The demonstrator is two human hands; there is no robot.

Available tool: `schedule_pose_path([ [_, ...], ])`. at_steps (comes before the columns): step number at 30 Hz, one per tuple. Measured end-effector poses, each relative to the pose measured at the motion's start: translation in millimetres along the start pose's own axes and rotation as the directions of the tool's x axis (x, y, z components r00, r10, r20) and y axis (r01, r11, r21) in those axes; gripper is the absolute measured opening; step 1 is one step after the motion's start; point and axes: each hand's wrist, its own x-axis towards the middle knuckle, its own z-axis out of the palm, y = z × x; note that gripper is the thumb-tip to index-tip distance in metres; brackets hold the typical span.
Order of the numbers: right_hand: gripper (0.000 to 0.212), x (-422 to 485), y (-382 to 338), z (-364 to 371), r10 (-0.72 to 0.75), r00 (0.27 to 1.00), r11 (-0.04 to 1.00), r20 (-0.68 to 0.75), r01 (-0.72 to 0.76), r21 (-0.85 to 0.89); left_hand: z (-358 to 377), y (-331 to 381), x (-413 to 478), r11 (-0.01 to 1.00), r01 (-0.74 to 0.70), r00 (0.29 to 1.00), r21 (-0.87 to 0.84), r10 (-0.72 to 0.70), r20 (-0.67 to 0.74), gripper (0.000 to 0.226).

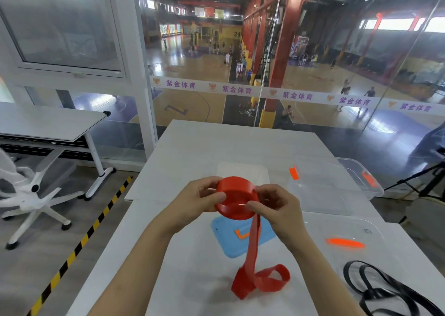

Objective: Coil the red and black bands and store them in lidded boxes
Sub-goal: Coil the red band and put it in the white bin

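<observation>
Gripping a partly wound red band from both sides, the left hand and right hand hold it in the air above the white table. The wound part forms a wide, flat-sided ring, matte and bright red, open through the middle. The left thumb and fingers are curled round its left edge. The right thumb and forefinger pinch its near right edge, where the unwound tail comes off. That tail drops as a flat strip, twists, and ends in a loose loop lying on the table close to the person. Beneath the hands lies a blue lid with an orange clip. A clear box with orange latches stands farther back on the right. The black band lies uncoiled at the near right corner.
</observation>
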Motion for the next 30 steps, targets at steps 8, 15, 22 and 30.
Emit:
schedule_pose_path([
  [8,0.035,4.6,-17.1,-0.1,-0.049,0.98,0.969,0.195,0.094,-0.228,-7.3,5.5,2.7,0.95,0.008,1.0,0.312,-0.001,-0.02,0.056],
  [15,0.032,-2.6,-15.3,7.8,-0.091,0.971,0.958,0.221,0.146,-0.247,-5.0,10.1,-0.6,0.806,-0.09,0.994,0.585,0.032,0.109,0.027],
  [22,0.05,-17.1,-0.2,9.6,0.036,0.993,0.998,0.116,-0.03,-0.051,-5.8,2.7,-8.2,0.956,-0.087,0.989,0.28,0.117,-0.094,0.029],
  [30,0.034,-13.7,-7.4,5.8,0.006,1.0,0.999,0.011,-0.006,-0.034,-3.8,-4.8,-12.6,0.991,0.023,1.0,0.13,-0.024,0.01,0.025],
])
